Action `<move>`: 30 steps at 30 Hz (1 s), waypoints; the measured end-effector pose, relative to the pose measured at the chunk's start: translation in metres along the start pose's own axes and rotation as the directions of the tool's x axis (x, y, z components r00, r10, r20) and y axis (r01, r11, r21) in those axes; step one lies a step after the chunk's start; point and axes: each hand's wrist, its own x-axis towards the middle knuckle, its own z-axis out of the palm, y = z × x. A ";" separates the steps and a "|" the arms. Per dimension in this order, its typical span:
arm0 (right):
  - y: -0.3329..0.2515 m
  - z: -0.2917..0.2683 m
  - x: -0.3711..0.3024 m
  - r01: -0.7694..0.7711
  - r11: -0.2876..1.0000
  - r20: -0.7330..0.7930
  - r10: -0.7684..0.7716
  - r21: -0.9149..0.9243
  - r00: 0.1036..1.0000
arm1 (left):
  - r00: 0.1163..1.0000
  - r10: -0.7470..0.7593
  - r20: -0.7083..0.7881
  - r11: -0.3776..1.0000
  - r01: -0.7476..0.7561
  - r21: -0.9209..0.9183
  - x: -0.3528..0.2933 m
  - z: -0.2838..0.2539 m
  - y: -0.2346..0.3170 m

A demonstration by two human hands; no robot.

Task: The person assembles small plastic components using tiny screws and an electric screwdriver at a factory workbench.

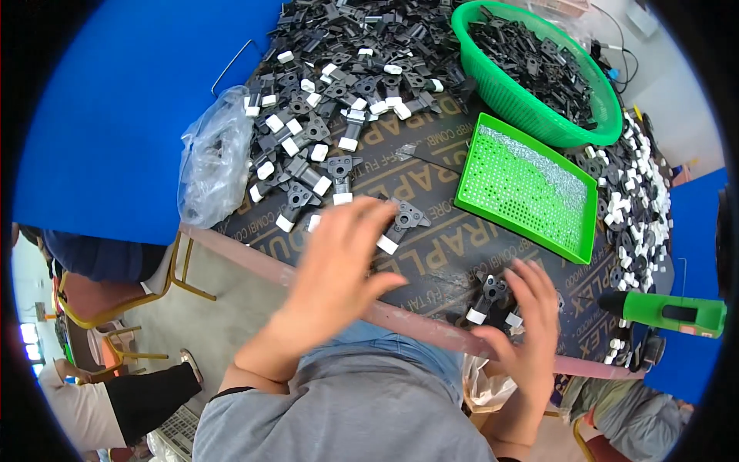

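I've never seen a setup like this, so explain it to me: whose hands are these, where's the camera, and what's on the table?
There's no machine here, just a person's bare hands. The single picture comes from a wide fisheye camera on that person's head, looking down, so straight edges look bent. On the dark table lie many black parts, some with white ends, plus a green basket heaped with black pieces and a green tray with small silvery pieces. The left hand, blurred, is near one part; the right hand is beside others. Both look open, with nothing clearly held.
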 end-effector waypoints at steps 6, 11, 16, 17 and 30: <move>-0.061 0.057 0.092 0.214 0.977 0.097 -0.214 0.017 0.972 | 0.996 -0.087 0.029 0.993 0.084 0.086 -0.015 -0.016 -0.056; -0.040 0.094 0.117 0.344 0.939 0.236 -0.330 -0.021 0.914 | 0.976 -0.217 -0.011 0.976 0.217 0.000 -0.030 -0.008 -0.056; -0.019 0.061 0.093 0.339 0.939 0.264 -0.342 0.060 0.902 | 0.965 -0.259 -0.039 0.952 0.249 -0.178 -0.036 0.005 -0.046; -0.013 0.055 0.087 0.349 0.936 0.222 -0.349 0.040 0.911 | 0.950 -0.312 0.003 0.927 0.305 -0.220 -0.035 0.009 -0.040; -0.019 0.054 0.059 0.334 0.942 0.157 -0.324 -0.043 0.933 | 0.969 -0.042 -0.242 0.958 0.108 0.266 0.015 0.014 -0.058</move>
